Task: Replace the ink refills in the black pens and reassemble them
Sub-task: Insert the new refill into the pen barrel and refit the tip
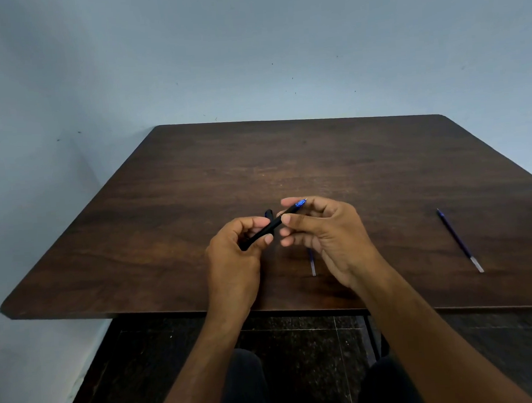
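Note:
I hold a black pen [268, 228] slantwise above the middle of the brown table [195, 180]. My left hand [235, 256] grips its lower barrel. My right hand [326, 235] pinches the upper end, where a blue tip section [300, 203] sticks out between thumb and fingers. A second black piece [268, 214] shows just behind the pen, partly hidden by my left fingers. One blue ink refill [312, 262] lies on the table under my right hand, mostly covered. Another blue refill [460, 241] lies far to the right.
The table's near edge [171, 311] runs just under my wrists. A pale blue wall stands behind and to the left of the table. Dark floor tiles and my knees show below the table edge.

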Motion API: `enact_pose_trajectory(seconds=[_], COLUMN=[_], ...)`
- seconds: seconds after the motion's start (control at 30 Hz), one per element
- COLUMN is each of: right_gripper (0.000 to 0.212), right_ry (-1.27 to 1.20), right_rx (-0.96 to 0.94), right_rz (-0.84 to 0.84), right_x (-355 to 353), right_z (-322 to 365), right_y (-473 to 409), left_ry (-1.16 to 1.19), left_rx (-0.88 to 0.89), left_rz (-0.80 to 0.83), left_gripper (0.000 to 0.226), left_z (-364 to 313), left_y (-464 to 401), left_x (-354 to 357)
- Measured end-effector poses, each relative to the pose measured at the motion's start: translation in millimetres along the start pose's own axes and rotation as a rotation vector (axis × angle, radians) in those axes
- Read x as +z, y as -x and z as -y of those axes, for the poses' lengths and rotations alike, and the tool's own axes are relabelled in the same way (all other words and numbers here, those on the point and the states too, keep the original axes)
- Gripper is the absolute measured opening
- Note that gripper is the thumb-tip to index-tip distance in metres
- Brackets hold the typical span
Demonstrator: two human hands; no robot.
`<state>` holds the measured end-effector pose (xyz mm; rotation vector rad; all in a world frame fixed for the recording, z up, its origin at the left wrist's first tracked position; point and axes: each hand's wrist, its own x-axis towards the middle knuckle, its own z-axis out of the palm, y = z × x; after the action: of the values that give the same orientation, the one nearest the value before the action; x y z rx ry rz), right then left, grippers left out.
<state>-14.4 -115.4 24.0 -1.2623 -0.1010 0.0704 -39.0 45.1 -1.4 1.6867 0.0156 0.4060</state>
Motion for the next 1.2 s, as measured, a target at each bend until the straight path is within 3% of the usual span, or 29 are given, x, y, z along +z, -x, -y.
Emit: enact_pose_trajectory(seconds=[0.13,0.63,1.1,1.2], right_gripper=[0.014,0.015,0.018,0.013], right_ry=[0.033,0.073,0.246,0.418], right_rx=[-0.013,-0.038,-0.07,-0.074], right_rz=[-0.002,-0.039,-0.123,-0.112], right_x=[-0.5,6.1,14.6,12.7], right_z=[-0.2,1.7,3.9,10.3], right_y=[-1.0,2.5,-3.1,-8.4], left_ry=[0.019,0.077,0.132,0.185], left_rx=[0.016,-0.034,-0.055,-0.077], left_rz=[0.019,-0.007,-0.031,-0.085], left_gripper=[0.035,0.033,0.032,0.029], left_z=[0.8,1.4,-4.0,-4.0], left_y=[-0.8,-1.4,-0.6,-1.1], left_x=[-0.4,-1.3,-3.5,-3.2])
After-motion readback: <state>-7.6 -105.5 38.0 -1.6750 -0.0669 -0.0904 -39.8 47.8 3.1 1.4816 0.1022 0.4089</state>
